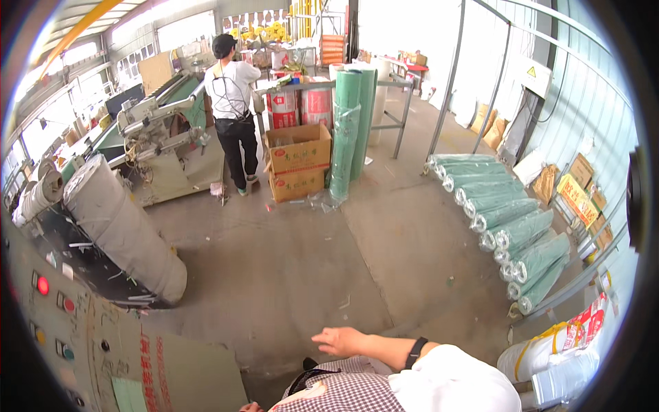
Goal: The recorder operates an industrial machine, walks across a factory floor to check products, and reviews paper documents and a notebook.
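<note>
My right hand (338, 340) is held out in front of my waist, over the concrete floor. Its fingers point left, loosely bent and apart, and nothing shows in them. A black wristband (415, 352) circles that wrist below a white sleeve. Only a sliver of my left hand (252, 407) shows at the bottom edge, beside the grey-green machine panel (195, 371); its fingers are mostly hidden. A checked apron (350, 391) covers my front. Left of me, a control face carries a lit red button (42, 285) and several other knobs.
Large grey fabric rolls (127, 230) lean at the left. A person (232, 89) stands at a machine (158, 130) further off. Cardboard boxes (297, 165) stand beside upright green rolls (347, 137). Several wrapped green rolls (508, 213) lie along the right, near a metal frame (449, 82).
</note>
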Demonstrator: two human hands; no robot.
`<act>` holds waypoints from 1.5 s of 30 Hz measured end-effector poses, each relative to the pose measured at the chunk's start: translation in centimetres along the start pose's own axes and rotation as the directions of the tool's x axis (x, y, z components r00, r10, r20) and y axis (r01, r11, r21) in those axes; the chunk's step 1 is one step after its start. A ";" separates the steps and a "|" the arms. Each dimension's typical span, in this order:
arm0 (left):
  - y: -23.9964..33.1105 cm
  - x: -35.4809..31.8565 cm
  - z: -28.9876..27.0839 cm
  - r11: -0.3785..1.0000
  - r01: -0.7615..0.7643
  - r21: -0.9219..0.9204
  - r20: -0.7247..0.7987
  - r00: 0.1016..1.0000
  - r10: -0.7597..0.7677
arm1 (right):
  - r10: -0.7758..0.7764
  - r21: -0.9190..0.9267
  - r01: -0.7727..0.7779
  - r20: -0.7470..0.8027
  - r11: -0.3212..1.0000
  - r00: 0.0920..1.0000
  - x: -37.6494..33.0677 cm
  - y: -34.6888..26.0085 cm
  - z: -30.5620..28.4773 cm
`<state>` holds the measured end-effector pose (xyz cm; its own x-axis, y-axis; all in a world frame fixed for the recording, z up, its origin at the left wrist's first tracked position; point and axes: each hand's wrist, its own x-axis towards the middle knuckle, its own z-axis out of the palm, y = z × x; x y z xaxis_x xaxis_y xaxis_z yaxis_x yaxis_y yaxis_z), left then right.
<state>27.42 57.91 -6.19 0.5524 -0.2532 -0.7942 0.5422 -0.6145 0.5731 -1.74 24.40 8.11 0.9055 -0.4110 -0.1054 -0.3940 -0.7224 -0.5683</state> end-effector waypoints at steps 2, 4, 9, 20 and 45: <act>3.2 3.1 0.3 0.998 -0.044 -0.042 0.011 0.999 0.044 | -0.002 -0.007 0.002 0.026 1.000 1.000 0.2 1.4 -1.2; 6.3 6.2 0.8 0.991 -0.086 -0.099 0.011 0.996 0.088 | 0.129 -0.053 -0.124 0.127 0.991 0.983 0.8 3.2 -2.3; 15.4 4.8 4.0 0.992 -0.090 -0.088 0.079 0.992 0.097 | 0.248 0.027 -0.248 0.011 0.968 0.969 5.1 7.3 -6.1; 27.1 6.5 22.2 0.974 0.113 0.195 0.012 0.993 -0.117 | 0.311 0.242 -0.321 0.080 0.916 0.947 10.1 22.8 -12.0; 59.2 35.1 58.9 0.733 -0.231 0.640 0.211 0.970 0.122 | -0.555 -0.528 0.221 -0.828 0.820 0.082 12.7 40.2 -77.9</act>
<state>41.62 -31.36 -12.05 0.4686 -0.4781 -0.7429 -0.1355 -0.8698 0.4744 -18.39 -53.20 47.49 0.1624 -0.0931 0.9823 -0.2060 -0.9768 -0.0585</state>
